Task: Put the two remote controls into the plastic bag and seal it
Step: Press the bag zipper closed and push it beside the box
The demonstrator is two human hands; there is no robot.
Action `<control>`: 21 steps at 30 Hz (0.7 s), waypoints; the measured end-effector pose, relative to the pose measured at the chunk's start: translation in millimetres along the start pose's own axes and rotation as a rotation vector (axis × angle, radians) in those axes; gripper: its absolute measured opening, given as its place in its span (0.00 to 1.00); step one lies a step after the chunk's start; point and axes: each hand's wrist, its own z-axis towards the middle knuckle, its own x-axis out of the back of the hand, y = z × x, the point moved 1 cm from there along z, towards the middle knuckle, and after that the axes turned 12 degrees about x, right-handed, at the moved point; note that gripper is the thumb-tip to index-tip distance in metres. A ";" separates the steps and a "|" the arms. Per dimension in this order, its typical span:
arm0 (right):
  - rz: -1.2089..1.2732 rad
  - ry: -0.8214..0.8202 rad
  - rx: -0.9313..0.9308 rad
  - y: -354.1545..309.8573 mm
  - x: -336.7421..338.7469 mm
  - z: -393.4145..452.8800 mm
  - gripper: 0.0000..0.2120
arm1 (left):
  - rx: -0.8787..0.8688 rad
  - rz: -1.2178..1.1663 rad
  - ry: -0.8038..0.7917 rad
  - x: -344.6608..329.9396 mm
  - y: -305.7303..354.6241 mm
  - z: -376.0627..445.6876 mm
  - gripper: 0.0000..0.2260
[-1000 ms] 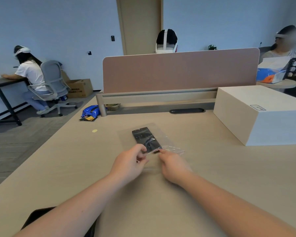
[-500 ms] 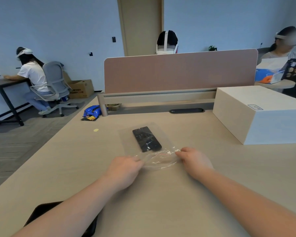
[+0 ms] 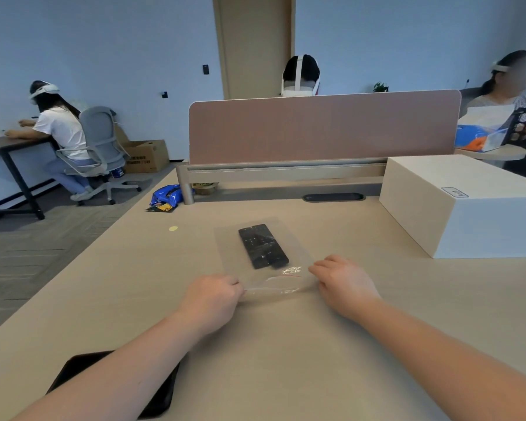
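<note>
A clear plastic bag [image 3: 231,247] lies flat on the beige desk [image 3: 377,299] in front of me. Two black remote controls [image 3: 262,246] lie side by side inside it. The bag's mouth faces me, with a thin red line along the zip strip. My left hand [image 3: 211,300] pinches the left end of the strip. My right hand [image 3: 343,282] rests its fingers on the right end. Whether the strip is pressed closed between them, I cannot tell.
A large white box [image 3: 456,208] stands on the desk at the right. A black flat object [image 3: 161,396] lies under my left forearm at the near edge. A brown divider panel [image 3: 322,126] closes the desk's far side. A small yellow dot [image 3: 173,228] marks the desk left of the bag.
My hands have moved apart from the middle of the bag's mouth to its two ends. The mouth now lies flatter, and the remotes sit fully inside.
</note>
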 end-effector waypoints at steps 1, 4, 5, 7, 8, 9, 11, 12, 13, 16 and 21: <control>-0.008 0.048 0.066 -5.6 2.8 2.1 0.12 | 0.026 -0.017 0.010 -0.8 0.2 -0.5 0.13; -0.023 0.159 0.197 -25.5 5.7 12.5 0.20 | 0.090 -0.084 0.041 -1.1 1.6 -0.9 0.12; -0.017 0.180 0.218 -33.1 6.2 16.9 0.23 | 0.110 -0.097 0.056 -0.2 2.2 -0.9 0.10; 0.022 0.217 0.243 -46.3 5.7 26.5 0.24 | 0.148 -0.161 0.081 1.4 3.2 -0.9 0.08; 0.044 0.219 0.245 -51.0 4.6 31.4 0.24 | 0.167 -0.200 0.088 0.7 3.2 -0.8 0.09; 0.051 0.214 0.248 -55.0 4.4 36.2 0.22 | 0.187 -0.229 0.098 0.0 3.4 -0.7 0.09; 0.042 0.206 0.265 -61.3 3.4 45.0 0.14 | 0.223 -0.270 0.117 -1.5 2.8 -0.8 0.11; 0.043 0.195 0.268 -63.3 2.5 48.3 0.11 | 0.237 -0.290 0.124 -2.1 2.0 -0.9 0.13; 0.048 0.179 0.261 -64.7 1.6 50.5 0.10 | 0.250 -0.303 0.131 -1.9 0.9 -1.3 0.14; 0.033 0.152 0.214 -63.4 -1.8 53.7 0.08 | 0.269 -0.328 0.160 -0.6 -2.8 -2.5 0.15; 0.065 0.155 0.171 -63.4 3.1 57.6 0.08 | 0.275 -0.370 0.172 -4.3 -4.0 -2.9 0.16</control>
